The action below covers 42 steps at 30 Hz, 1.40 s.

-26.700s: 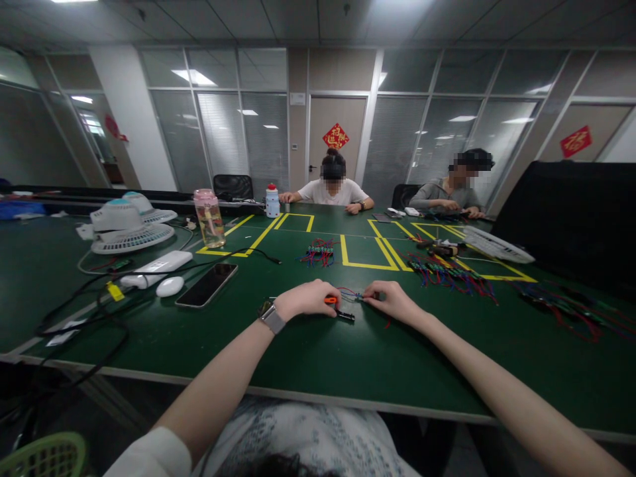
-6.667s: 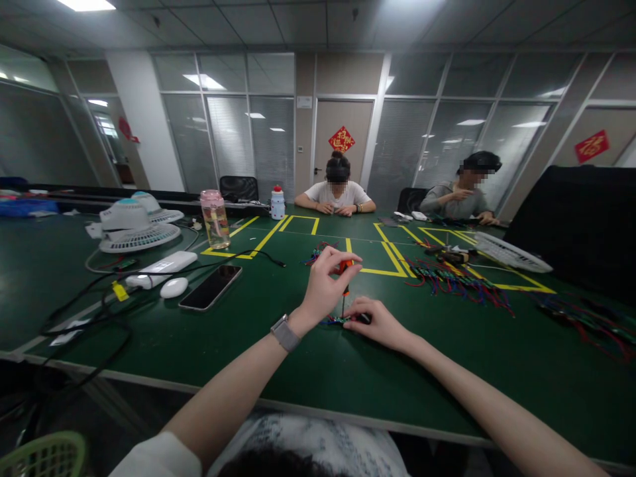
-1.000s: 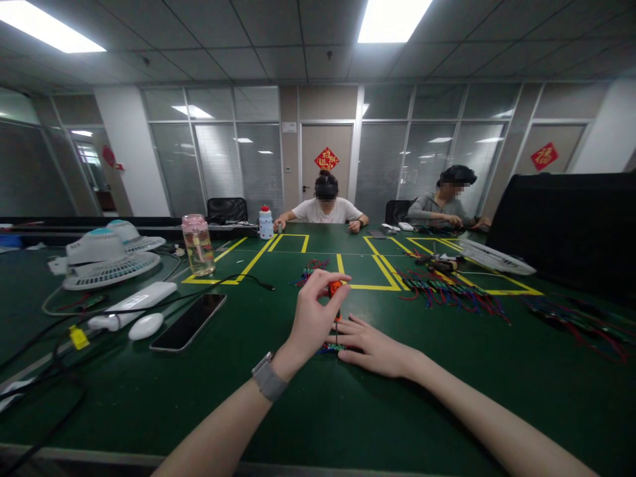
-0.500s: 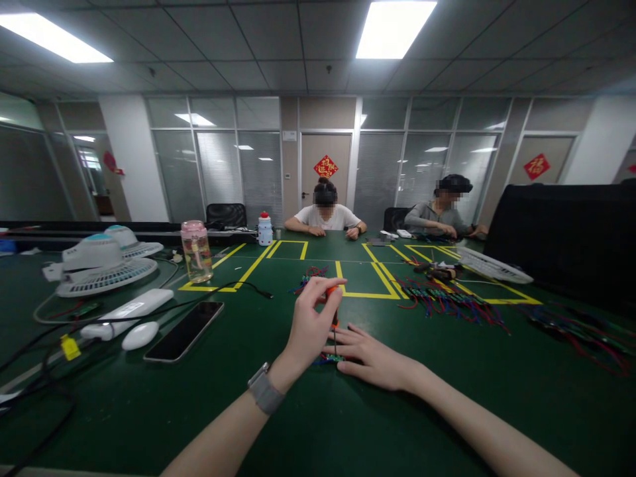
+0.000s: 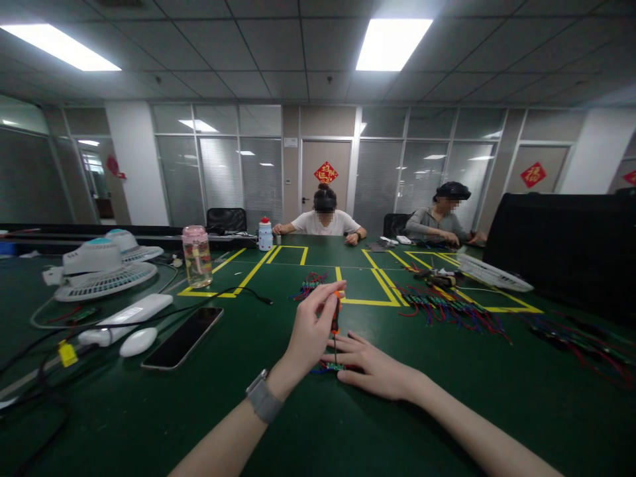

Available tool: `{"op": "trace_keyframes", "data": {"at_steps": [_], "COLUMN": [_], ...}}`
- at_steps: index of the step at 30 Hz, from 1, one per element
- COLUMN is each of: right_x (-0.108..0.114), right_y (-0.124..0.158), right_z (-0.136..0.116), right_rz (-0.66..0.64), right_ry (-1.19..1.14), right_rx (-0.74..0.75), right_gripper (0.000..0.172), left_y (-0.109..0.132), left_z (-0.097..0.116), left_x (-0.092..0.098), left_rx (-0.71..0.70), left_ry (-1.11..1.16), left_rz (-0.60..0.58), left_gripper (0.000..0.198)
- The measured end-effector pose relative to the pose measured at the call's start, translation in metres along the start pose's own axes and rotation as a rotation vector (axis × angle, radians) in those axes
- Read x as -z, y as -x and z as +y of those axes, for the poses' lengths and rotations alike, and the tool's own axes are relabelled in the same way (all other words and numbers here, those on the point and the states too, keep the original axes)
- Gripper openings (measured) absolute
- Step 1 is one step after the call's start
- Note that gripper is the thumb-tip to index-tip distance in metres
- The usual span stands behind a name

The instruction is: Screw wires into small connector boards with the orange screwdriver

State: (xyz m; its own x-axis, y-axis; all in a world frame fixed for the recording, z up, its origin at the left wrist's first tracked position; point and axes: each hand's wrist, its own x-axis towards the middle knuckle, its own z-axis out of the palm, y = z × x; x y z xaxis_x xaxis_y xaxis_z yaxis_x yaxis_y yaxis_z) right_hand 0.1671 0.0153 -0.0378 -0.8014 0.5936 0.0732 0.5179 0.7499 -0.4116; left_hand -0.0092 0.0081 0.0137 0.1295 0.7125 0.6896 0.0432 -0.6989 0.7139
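1. Head view, location: the small green circuit board (image 5: 334, 367) lies on the near part of the counter (image 5: 368, 437), about midway between its left and right sides and well apart from the far edge. Wires run from it, partly hidden by the fingers.
2. Head view, grip state: the left hand (image 5: 311, 328) has its grip closed on the handle of the orange-and-black screwdriver (image 5: 336, 324). The right hand (image 5: 375, 371) has its fingers spread, clasping nothing; its thumb and fingertips lie at the board. How firmly they press cannot be told.
3. Head view, handling: hold the shaft square to the board; it stands nearly upright, with the tip appearing to meet the board. Turn from the fingertips with light downward pressure. Brace the board on both sides of the tip, since so small a part would probably rotate with the tool. Leave the wires clear of the shaft.
4. Head view, pose: the left wrist is raised, thumb and fingertips at the upper handle. The right hand rests low, palm down, its forearm slanting toward the counter's near right corner.
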Motion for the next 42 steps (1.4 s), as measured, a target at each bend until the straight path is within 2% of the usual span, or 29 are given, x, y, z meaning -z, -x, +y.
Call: {"op": "trace_keyframes", "data": {"at_steps": [3, 8, 14, 19, 23, 26, 31, 33, 35, 38, 40, 42], "right_x": [0.001, 0.002, 0.001, 0.001, 0.002, 0.002, 0.002, 0.003, 0.003, 0.003, 0.002, 0.001], "right_y": [0.0, 0.0, -0.001, -0.001, -0.001, -0.001, -0.002, -0.002, -0.001, 0.0, 0.001, 0.001], "right_z": [-0.002, -0.003, -0.003, -0.003, -0.005, -0.006, -0.008, -0.01, -0.012, -0.011, -0.01, -0.009], "right_rz": [-0.003, -0.009, -0.015, -0.012, -0.001, -0.004, -0.002, 0.004, 0.014, 0.019, 0.014, 0.009], "right_ry": [-0.014, -0.022, -0.017, 0.005, 0.006, 0.015, -0.004, -0.019, -0.029, -0.021, -0.003, 0.013], "right_rx": [-0.003, 0.008, 0.007, 0.006, 0.004, 0.006, 0.009, -0.003, -0.015, -0.015, -0.007, 0.0], "right_gripper": [0.042, 0.041, 0.042, 0.039, 0.042, 0.042, 0.04, 0.04, 0.04, 0.039, 0.039, 0.038], "left_y": [0.0, 0.002, 0.0, 0.0, -0.001, -0.002, -0.001, -0.001, -0.002, -0.002, -0.003, -0.003], "left_z": [0.001, 0.0, 0.004, 0.001, 0.001, 0.002, 0.002, 0.002, 0.003, 0.003, 0.002, 0.001], "left_x": [0.0, 0.0, 0.0, 0.001, 0.001, 0.0, 0.002, 0.003, 0.003, 0.002, 0.001, 0.001], "left_rx": [0.008, -0.04, 0.021, -0.049, 0.051, 0.12, -0.002, -0.029, -0.016, 0.082, 0.121, 0.089], "left_ry": [0.012, -0.116, 0.022, -0.139, 0.015, 0.114, -0.083, -0.132, -0.09, 0.083, 0.126, 0.075], "left_rz": [-0.015, 0.057, -0.038, 0.079, -0.008, -0.061, 0.031, 0.053, 0.022, -0.067, -0.077, -0.037], "left_gripper": [0.026, 0.018, 0.028, 0.014, 0.031, 0.034, 0.015, 0.017, 0.026, 0.034, 0.033, 0.025]}}
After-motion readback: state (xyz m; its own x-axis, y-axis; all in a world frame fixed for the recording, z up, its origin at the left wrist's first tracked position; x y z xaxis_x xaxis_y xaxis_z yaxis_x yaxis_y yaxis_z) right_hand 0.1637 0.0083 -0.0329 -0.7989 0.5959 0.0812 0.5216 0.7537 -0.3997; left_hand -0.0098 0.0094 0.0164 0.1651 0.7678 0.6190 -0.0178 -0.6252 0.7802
